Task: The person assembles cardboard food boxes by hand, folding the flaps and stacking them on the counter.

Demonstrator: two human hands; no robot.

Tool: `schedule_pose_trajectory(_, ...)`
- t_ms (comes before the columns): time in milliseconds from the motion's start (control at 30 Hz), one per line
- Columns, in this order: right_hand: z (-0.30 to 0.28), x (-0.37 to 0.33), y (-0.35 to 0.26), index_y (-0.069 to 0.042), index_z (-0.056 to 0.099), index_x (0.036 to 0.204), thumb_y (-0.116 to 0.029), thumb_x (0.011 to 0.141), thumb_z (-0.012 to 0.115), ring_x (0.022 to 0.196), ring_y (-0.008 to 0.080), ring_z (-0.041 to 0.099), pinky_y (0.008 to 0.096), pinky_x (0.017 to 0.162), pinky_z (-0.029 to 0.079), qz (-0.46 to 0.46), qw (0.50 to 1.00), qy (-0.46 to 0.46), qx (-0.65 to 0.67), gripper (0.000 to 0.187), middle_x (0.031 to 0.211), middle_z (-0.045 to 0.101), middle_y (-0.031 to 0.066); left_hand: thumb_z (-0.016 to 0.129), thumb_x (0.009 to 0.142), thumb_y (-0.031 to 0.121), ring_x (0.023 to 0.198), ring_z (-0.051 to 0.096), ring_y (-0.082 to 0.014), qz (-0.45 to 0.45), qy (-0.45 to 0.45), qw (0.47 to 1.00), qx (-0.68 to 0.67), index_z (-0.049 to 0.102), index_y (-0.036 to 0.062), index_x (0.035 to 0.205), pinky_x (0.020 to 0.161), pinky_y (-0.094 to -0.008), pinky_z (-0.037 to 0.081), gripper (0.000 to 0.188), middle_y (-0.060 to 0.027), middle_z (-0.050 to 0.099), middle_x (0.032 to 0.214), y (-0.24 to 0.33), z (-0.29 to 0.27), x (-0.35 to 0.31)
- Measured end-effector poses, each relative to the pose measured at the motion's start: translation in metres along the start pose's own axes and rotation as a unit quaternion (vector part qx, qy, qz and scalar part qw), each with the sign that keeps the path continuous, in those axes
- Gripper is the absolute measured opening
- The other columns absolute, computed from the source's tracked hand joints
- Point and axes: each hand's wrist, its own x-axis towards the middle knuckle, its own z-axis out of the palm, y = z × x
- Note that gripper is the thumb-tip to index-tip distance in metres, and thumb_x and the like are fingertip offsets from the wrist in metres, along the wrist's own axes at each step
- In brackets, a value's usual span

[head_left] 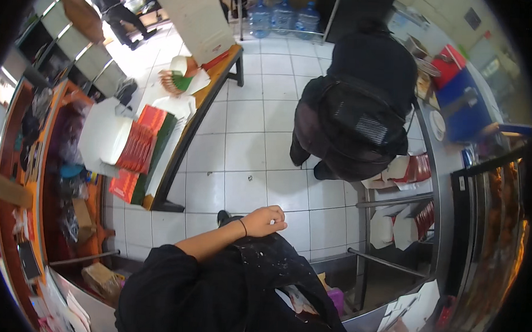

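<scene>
My left hand (264,221) is held in front of my body, over the dark apron (268,255), with a thin black band (243,227) on its wrist. Its fingers are curled in loosely, and no object shows in them. The bare forearm comes out of a black sleeve (181,269) at the lower left. My right hand is out of the picture. White and printed papers (298,301) show at an opening in the apron.
A wooden bench (220,69) on the left carries stacked red-and-white folded cartons (137,148). A person in black (363,105) bends over on the right, beside metal shelving holding more cartons (418,223). A glass-fronted cabinet (488,235) is far right. Water jugs (283,17) stand behind.
</scene>
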Motion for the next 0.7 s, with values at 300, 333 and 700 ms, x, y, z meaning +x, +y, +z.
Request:
schedule_pose_trajectory(300, -0.022, 0.004, -0.003, -0.003, 0.055, 0.101, -0.035, 0.087, 0.043, 0.076, 0.0147, 0.051, 0.0302, 0.069, 0.041, -0.077, 0.997, 0.001, 0.029, 0.037, 0.084, 0.055, 0.0062, 0.058, 0.079, 0.018, 0.084, 0.051, -0.0200, 0.017, -0.109, 0.994, -0.015, 0.055, 0.0045, 0.074, 0.075, -0.0295, 0.041, 0.014, -0.0079, 0.054, 0.088, 0.003, -0.003, 0.005)
schedule_pose_trajectory(333, -0.016, -0.009, -0.005, -0.003, 0.056, 0.095, -0.038, 0.082, 0.052, 0.069, 0.0133, 0.049, 0.0280, 0.062, 0.040, -0.119, 0.993, 0.021, -0.013, 0.038, 0.076, 0.052, 0.0026, 0.059, 0.079, 0.016, 0.089, 0.051, -0.0201, 0.007, -0.134, 0.991, -0.018, 0.056, 0.0052, 0.077, 0.080, -0.0291, 0.040, 0.012, -0.0082, 0.054, 0.091, 0.006, -0.003, 0.004)
schedule_pose_trajectory(700, 0.022, -0.222, -0.176, 0.004, 0.053, 0.103, -0.025, 0.081, 0.055, 0.085, 0.0224, 0.056, 0.0307, 0.076, 0.041, -0.409, 0.870, 0.276, -0.021, 0.036, 0.094, 0.059, 0.0137, 0.060, 0.078, 0.019, 0.094, 0.051, -0.0156, -0.107, -0.210, 0.972, -0.009, 0.057, 0.0037, 0.098, 0.079, -0.0263, 0.040, 0.025, -0.0053, 0.057, 0.099, 0.001, -0.014, -0.004)
